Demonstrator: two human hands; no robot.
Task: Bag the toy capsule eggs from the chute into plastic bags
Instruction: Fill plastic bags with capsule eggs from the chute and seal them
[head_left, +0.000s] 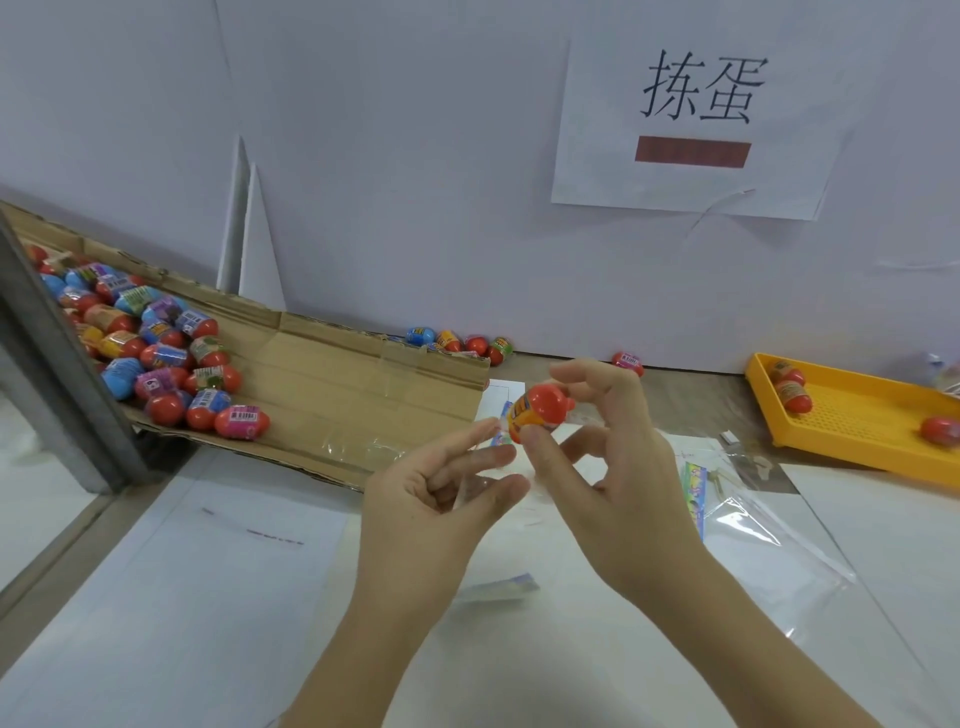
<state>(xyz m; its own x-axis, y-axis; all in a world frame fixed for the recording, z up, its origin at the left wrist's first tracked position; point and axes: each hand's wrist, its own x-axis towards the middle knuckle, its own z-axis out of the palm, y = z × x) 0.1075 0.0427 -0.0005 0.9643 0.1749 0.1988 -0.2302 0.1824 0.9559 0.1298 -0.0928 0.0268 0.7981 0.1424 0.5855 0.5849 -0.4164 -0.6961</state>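
My right hand (618, 467) pinches an orange-and-red capsule egg (540, 410) between thumb and fingers, held above the table's middle. My left hand (441, 499) sits just left of it and pinches the edge of a thin clear plastic bag (498, 483) below the egg; the bag is hard to make out. A flattened cardboard chute (332, 379) slopes down from the left, with several red, blue, purple and yellow capsule eggs (156, 353) piled on its upper left part.
Several loose eggs (460, 343) lie along the white wall behind the chute. A yellow perforated tray (857, 410) at the right holds three eggs. Clear bags with a printed card (748, 514) lie to the right of my hands. A grey frame (57, 364) borders the left.
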